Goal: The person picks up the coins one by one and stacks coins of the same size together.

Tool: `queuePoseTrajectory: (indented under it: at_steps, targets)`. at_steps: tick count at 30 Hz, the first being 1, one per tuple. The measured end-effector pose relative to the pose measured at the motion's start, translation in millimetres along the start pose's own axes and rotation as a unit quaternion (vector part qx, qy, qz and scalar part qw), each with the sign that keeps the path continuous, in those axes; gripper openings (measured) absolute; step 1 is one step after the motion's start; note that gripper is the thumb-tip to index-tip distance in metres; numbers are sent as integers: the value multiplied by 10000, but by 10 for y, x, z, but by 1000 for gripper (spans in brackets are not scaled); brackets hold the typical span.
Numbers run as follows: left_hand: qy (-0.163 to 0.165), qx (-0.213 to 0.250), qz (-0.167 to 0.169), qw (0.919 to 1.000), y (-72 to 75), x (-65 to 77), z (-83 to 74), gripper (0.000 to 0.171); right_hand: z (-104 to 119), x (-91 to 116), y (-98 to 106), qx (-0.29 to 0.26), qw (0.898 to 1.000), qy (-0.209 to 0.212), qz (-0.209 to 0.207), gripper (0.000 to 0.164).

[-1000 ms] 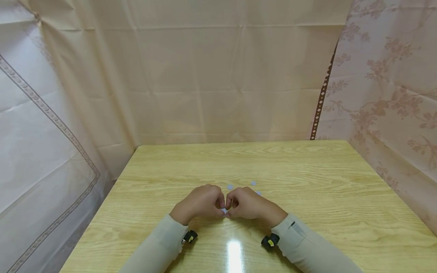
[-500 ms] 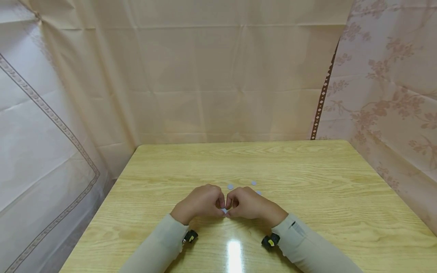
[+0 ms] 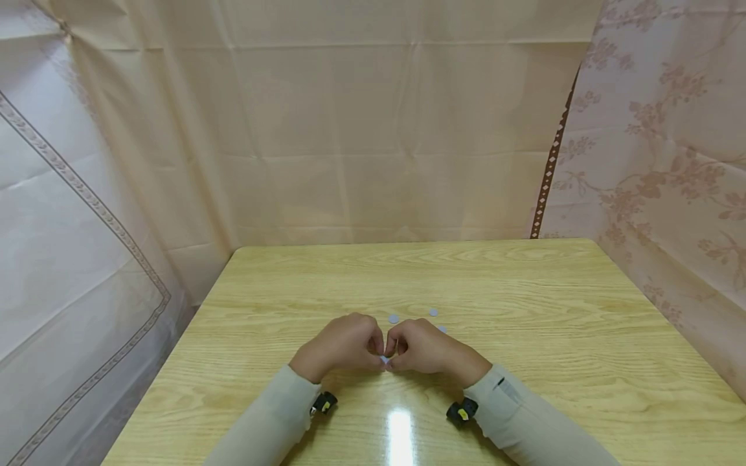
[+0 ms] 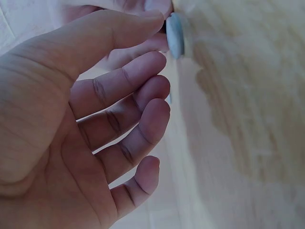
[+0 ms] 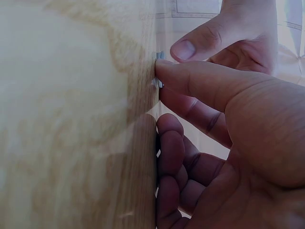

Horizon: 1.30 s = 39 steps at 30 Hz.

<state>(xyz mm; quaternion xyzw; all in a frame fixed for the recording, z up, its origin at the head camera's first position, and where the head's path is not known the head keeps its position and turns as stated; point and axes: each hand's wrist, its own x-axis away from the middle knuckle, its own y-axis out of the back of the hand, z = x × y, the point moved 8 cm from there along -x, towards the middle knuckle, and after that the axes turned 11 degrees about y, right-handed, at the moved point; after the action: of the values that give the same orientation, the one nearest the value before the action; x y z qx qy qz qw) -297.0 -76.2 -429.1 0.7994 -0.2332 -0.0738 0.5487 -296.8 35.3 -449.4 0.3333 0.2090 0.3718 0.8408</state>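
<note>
A small pale blue-grey disc (image 3: 385,360) sits low at the tabletop, between the fingertips of both hands. My left hand (image 3: 346,343) curves in from the left, thumb and forefinger at the disc's edges; its other fingers are loosely bent in the left wrist view, where the disc (image 4: 175,36) shows edge-on. From the opposite side my right hand (image 3: 428,346) pinches it with thumb and forefinger. In the right wrist view the right thumb covers most of the disc (image 5: 160,55), and the left thumb (image 5: 183,50) is close beside it.
Three similar discs lie just beyond the hands: one disc (image 3: 393,319) at the left, another (image 3: 434,312) farther back, and a third (image 3: 442,329) partly behind the right hand. They rest on a wood-grain table (image 3: 524,291) with a beige cloth (image 3: 379,142) hanging behind.
Both hands stay almost where they were. The pinched disc shows slightly differently between the fingertips; the three loose discs have not moved.
</note>
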Motion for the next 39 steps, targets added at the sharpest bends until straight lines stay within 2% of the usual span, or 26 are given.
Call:
queuePoseTrajectory:
  at_steps: [5, 11, 27, 39]
  targets:
    - [134, 22, 77, 9999, 33, 15, 43, 14, -10, 0, 3, 53, 10000, -29, 0, 12]
    - [242, 40, 257, 9994, 3, 17, 72, 17, -8, 3, 4, 43, 10000, -37, 10, 12]
    - [286, 25, 343, 9990, -36, 0, 77, 15, -1, 11, 3, -1, 10000, -30, 5, 12]
    - [178, -36, 280, 9994, -39, 1, 49, 13, 3, 9, -1, -2, 10000, -9, 23, 11]
